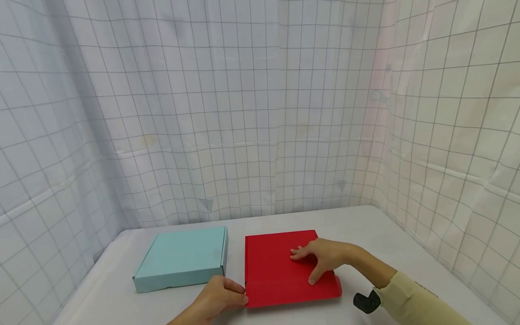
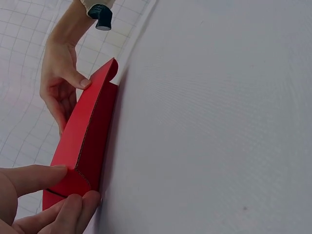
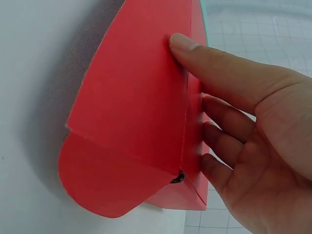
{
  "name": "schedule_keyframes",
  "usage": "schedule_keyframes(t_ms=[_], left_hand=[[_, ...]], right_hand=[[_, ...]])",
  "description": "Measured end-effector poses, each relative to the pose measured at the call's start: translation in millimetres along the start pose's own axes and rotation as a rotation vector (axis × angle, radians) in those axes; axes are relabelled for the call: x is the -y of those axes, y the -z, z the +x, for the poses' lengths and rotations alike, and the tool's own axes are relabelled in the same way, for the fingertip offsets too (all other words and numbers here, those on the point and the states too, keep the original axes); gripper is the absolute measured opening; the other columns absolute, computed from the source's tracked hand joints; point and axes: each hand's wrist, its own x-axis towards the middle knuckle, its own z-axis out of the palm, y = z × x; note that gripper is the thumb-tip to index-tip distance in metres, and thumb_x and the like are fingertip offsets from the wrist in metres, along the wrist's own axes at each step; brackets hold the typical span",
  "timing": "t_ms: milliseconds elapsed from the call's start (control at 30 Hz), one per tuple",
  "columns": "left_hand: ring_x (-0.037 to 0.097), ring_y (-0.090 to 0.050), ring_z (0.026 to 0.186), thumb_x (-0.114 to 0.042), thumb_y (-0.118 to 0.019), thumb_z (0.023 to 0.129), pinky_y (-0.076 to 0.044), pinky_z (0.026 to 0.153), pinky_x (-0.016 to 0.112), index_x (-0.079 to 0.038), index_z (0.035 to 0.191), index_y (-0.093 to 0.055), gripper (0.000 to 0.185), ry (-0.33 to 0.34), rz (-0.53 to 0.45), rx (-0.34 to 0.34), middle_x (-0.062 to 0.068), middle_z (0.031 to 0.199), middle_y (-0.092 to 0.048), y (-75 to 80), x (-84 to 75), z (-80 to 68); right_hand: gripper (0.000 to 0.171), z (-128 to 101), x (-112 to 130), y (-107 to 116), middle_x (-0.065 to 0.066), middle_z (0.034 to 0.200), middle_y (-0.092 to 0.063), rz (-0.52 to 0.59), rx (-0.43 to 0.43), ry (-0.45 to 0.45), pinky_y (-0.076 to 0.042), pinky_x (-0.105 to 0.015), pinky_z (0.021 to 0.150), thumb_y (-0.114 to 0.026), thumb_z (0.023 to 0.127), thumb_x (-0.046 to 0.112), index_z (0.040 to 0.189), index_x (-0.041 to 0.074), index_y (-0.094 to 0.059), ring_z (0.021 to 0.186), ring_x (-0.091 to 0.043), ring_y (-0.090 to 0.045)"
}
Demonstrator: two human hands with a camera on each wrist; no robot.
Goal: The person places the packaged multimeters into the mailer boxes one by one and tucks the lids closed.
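Note:
A red cardboard box [image 1: 268,257] lies on the white table, its front flap [image 1: 284,291] sticking out toward me. My left hand [image 1: 217,295] pinches the flap's left corner; in the left wrist view the thumb is on the flap and the fingers [image 2: 73,209] bend in the small end tab. Over the box's right part, my right hand [image 1: 327,257] rests with spread fingers on the lid and the thumb [image 3: 214,63] on the flap. At that end a rounded side tab [image 3: 107,180] sticks out loose.
A closed light blue box [image 1: 187,248] lies left of the red one. White grid-patterned curtains [image 1: 243,113] hang behind the table [image 1: 349,221] and along both sides. A dark wrist device [image 1: 367,301] sits at the right sleeve.

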Motion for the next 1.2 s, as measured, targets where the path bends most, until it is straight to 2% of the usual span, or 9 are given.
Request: schedule_keyframes(t_ms=[200,500,667,767,833,933,1000,1100,1200], left_hand=[[0.02,-0.068,0.084,0.0,-0.079,0.088,-0.06,0.082,0.038,0.011,0.105,-0.066,0.025,-0.032,0.017,-0.001,0.009,0.094,-0.072,0.7,0.3,0.0],[0.019,-0.067,0.083,-0.006,-0.082,0.087,-0.058,0.08,0.038,0.008,0.108,-0.066,0.03,-0.002,0.056,-0.036,0.007,0.092,-0.072,1.1,-1.5,0.0],[0.02,-0.065,0.089,-0.013,-0.085,0.085,-0.057,0.082,0.043,0.005,0.112,-0.067,0.037,-0.043,0.15,-0.079,0.006,0.097,-0.071,1.5,-7.4,-1.1],[0.025,-0.066,0.096,-0.017,-0.087,0.083,-0.058,0.084,0.049,0.004,0.121,-0.066,0.048,-0.121,0.221,-0.093,0.009,0.109,-0.069,1.6,-13.3,-2.2],[0.029,-0.067,0.1,-0.02,-0.088,0.081,-0.06,0.082,0.049,0.001,0.126,-0.065,0.054,-0.196,0.294,-0.108,0.013,0.119,-0.067,0.7,-17.2,-3.1],[0.035,-0.066,0.108,-0.022,-0.088,0.082,-0.061,0.08,0.048,-0.001,0.131,-0.065,0.058,-0.361,0.443,-0.129,0.015,0.129,-0.064,-1.5,-21.8,-2.5],[0.037,-0.063,0.117,-0.023,-0.087,0.084,-0.06,0.085,0.048,-0.001,0.133,-0.065,0.058,-0.488,0.569,-0.132,0.015,0.135,-0.063,-2.8,-23.9,-0.3],[0.034,-0.058,0.127,-0.022,-0.084,0.088,-0.056,0.095,0.049,-0.002,0.135,-0.065,0.054,-0.637,0.725,-0.096,0.01,0.139,-0.062,-3.9,-26.0,5.1],[0.028,-0.057,0.128,-0.025,-0.08,0.092,-0.054,0.099,0.046,-0.005,0.135,-0.066,0.049,-0.694,0.839,-0.044,0.005,0.139,-0.062,-5.1,-25.1,10.9]], right_hand=[[0.069,0,-2,-2,0.016,0.148,-0.054,0.017,-0.009,-0.011,-0.045,-0.037,0.11,-0.088,0.083,0.027,0.147,0.02,-0.062,0.146,-0.021,-0.04],[0.07,-4,-9,-5,0.011,0.157,-0.046,0.01,-0.027,0.028,-0.04,-0.046,0.113,-0.086,0.085,0.031,0.15,0.023,-0.058,0.148,-0.023,-0.036],[0.07,-6,-12,-6,0.01,0.157,-0.046,-0.018,-0.041,0.049,-0.043,-0.044,0.111,-0.084,0.086,0.035,0.15,0.022,-0.058,0.147,-0.022,-0.038],[0.07,-9,-12,-4,0.008,0.154,-0.049,-0.033,-0.051,0.05,-0.045,-0.043,0.109,-0.082,0.086,0.036,0.149,0.021,-0.058,0.142,-0.021,-0.043],[0.069,-11,-11,-2,0.009,0.15,-0.052,-0.038,-0.063,0.045,-0.046,-0.044,0.108,-0.081,0.086,0.037,0.149,0.02,-0.058,0.138,-0.02,-0.046],[0.066,-15,-11,1,0.01,0.146,-0.054,-0.026,-0.091,0.032,-0.046,-0.048,0.107,-0.079,0.087,0.037,0.148,0.02,-0.058,0.135,-0.019,-0.048],[0.064,-19,-11,2,0.01,0.145,-0.055,-0.018,-0.111,0.031,-0.046,-0.05,0.107,-0.077,0.089,0.037,0.148,0.019,-0.058,0.134,-0.02,-0.049],[0.062,-27,-12,4,0.007,0.144,-0.056,-0.022,-0.142,0.033,-0.046,-0.051,0.107,-0.076,0.09,0.036,0.147,0.016,-0.059,0.133,-0.022,-0.051],[0.06,-38,-15,5,0.003,0.143,-0.058,-0.038,-0.162,0.037,-0.048,-0.051,0.105,-0.075,0.092,0.035,0.146,0.014,-0.06,0.132,-0.025,-0.053]])
